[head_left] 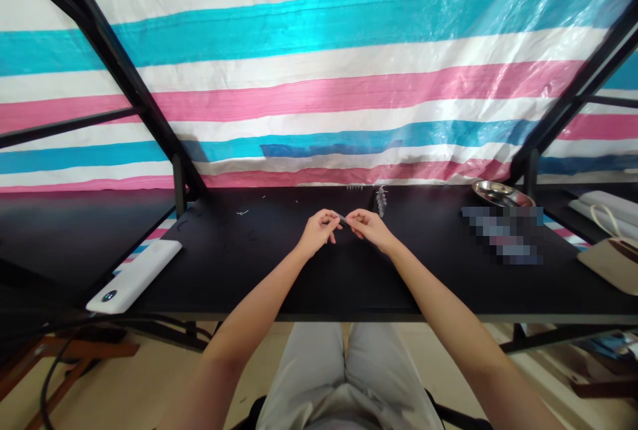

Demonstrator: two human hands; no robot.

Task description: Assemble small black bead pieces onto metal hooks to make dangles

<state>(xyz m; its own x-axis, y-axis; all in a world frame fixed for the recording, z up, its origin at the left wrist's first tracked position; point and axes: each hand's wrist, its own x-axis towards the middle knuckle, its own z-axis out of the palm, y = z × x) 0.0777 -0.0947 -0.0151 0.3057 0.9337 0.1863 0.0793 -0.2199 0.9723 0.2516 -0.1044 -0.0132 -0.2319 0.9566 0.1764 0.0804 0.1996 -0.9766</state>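
Over the middle of the black table (279, 270), my left hand (320, 229) and my right hand (369, 226) meet with their fingertips close together. Both are closed in a pinch on a small, thin dark piece (342, 219), too small to name. Just behind my right hand stands a row of small clear-grey pieces (381, 201) on something dark. A shorter row of similar small pieces (354, 187) lies at the table's back edge. Thin white scraps (242, 212) are scattered to the left of my left hand.
A white power bank (137, 277) with a small round display lies at the left edge. At the back right is a shiny metal dish (503, 195), with a pixelated patch before it. A beige pouch (613, 264) sits far right. Black frame bars slant up both sides before a striped sheet.
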